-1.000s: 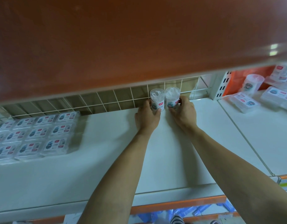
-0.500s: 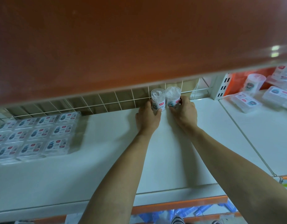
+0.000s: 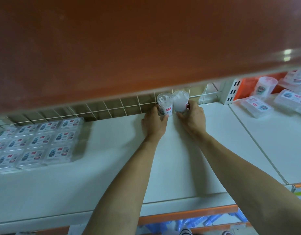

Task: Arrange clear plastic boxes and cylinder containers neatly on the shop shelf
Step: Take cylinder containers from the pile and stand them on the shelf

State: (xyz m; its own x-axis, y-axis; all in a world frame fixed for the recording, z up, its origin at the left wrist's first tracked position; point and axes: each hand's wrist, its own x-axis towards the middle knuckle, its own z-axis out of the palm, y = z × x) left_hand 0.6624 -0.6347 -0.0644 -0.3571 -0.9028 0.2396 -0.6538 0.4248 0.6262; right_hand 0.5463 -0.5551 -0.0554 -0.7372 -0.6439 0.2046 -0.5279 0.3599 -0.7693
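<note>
Cylinder containers point(image 3: 165, 104) stand side by side at the far back of the white shelf point(image 3: 112, 150), by the wire fence point(image 3: 112, 108). My left hand point(image 3: 154, 124) holds one, my right hand point(image 3: 193, 118) holds the other. I should set them upright, touching, with both labels turned toward me.

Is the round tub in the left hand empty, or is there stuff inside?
Not empty. White pieces show through the clear wall of the cylinder container the left hand holds.
</note>
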